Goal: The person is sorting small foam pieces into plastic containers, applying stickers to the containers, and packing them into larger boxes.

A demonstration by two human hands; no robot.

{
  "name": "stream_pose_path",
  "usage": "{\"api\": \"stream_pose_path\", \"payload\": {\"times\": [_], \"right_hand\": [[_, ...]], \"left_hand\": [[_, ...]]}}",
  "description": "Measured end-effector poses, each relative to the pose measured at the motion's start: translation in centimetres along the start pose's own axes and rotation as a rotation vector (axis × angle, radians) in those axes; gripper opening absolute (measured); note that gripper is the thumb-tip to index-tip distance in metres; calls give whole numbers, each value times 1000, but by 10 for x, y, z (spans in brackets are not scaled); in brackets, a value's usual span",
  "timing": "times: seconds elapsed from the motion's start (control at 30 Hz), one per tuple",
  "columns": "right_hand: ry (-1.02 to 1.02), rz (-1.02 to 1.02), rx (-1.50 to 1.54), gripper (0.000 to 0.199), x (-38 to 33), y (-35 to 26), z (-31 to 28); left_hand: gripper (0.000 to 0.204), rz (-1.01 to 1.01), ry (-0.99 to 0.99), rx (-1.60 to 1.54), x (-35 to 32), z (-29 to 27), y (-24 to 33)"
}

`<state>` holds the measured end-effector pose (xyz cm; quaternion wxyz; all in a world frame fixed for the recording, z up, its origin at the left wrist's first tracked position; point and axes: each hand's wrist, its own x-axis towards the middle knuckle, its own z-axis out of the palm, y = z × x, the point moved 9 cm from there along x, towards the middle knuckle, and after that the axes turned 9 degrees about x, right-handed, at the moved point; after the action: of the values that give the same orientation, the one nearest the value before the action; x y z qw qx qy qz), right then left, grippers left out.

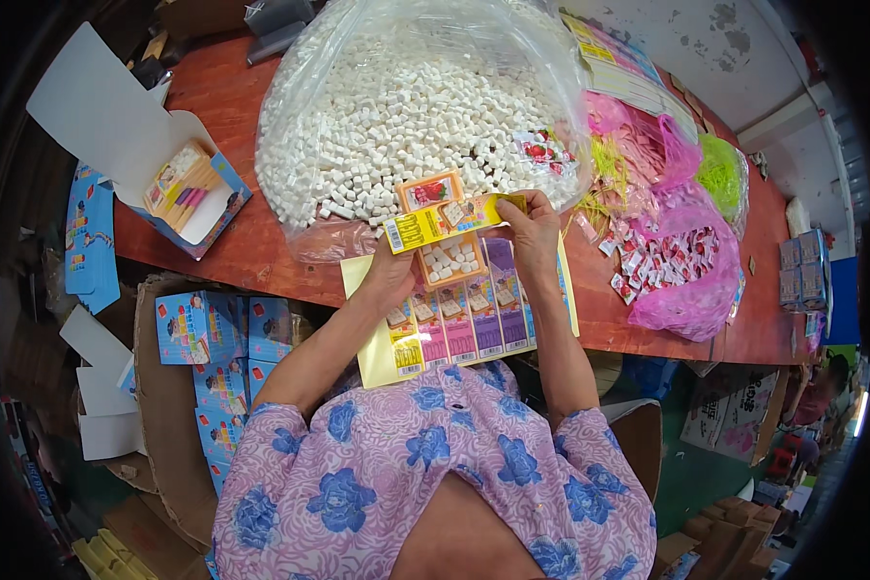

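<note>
My left hand (pixel 389 274) and my right hand (pixel 532 232) hold a long yellow packet (pixel 445 222) between them, one hand at each end. Just under the packet lies a small orange open box (pixel 451 253) filled with white cubes, its orange flap (pixel 430 191) standing up behind. Both rest over a row of flat printed sleeves (pixel 474 324) on yellow card (pixel 375 358) at the front edge of the red-brown table (pixel 232 251). A big clear bag of white cubes (pixel 406 106) stands right behind my hands.
An open blue-and-white carton (pixel 179 188) with coloured packs sits at the left. Pink bags (pixel 686 261) of small red-and-white sachets and a green bag (pixel 720 174) lie to the right. Blue boxes (pixel 203 333) fill a cardboard case below the table's left edge.
</note>
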<state>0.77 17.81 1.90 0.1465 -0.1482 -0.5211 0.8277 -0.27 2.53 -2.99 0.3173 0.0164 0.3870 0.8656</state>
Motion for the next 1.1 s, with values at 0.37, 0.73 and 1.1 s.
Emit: {"api": "stream_pose_path", "payload": {"times": [0.37,0.73,1.1], "right_hand": [[12,0,-47,12,-1,1,1],[27,-55,-87,13,-5,9,-2],[-12,-135,-196,42,-13,4,6]], "left_hand": [[38,6,22,-4,2,2,-1],[31,-57,57,-11,-2,0,-7],[31,-44,42,0,-4,10,1]]}}
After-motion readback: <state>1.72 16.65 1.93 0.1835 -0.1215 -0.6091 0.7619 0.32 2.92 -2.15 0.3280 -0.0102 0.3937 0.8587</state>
